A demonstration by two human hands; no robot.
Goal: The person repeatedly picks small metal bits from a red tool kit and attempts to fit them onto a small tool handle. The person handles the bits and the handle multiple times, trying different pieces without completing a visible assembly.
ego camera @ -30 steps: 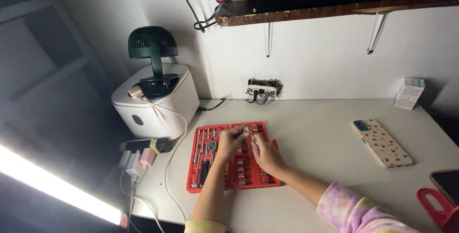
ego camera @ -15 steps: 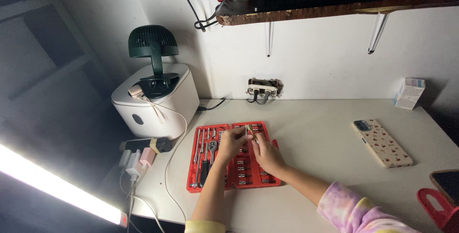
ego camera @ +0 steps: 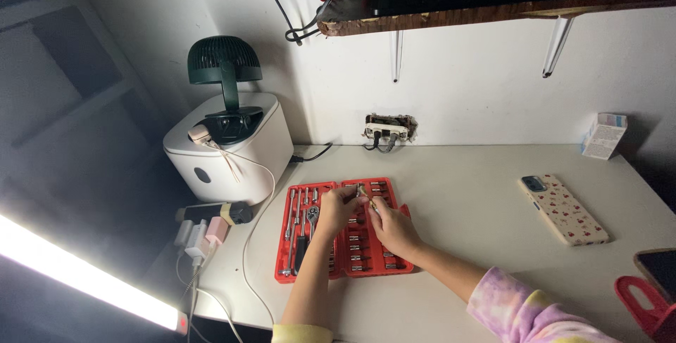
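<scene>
Head view looks down on the white desk (ego camera: 479, 195), and both of my hands meet over the red socket tray (ego camera: 394, 262) that lies open in front of me. My left hand (ego camera: 336, 208) is curled, with thumb and first fingers pinching a small metal piece (ego camera: 362, 191) just above the upper middle of the tray. My right hand (ego camera: 391, 227) comes from 5 o'clock and its fingertips touch the same piece from below, also pressed together around it. I cannot tell if the piece is one socket or two parts joined, it is too small.

Compared with one second ago, almost nothing has changed: the hands stay at the same place over the tray, the tray has not shifted, only the fingers have turned a little around the piece. I judge from this that I am in the middle of fine work with my fingers, not reaching or putting down.

In the left half of the tray the ratchet handle (ego camera: 308, 227) and long bars lie untouched. At 10 o'clock stands a white appliance (ego camera: 243, 156) with a green fan (ego camera: 224, 68) on it. At 3 o'clock, well apart, lies a phone in a patterned case (ego camera: 563, 209).
</scene>
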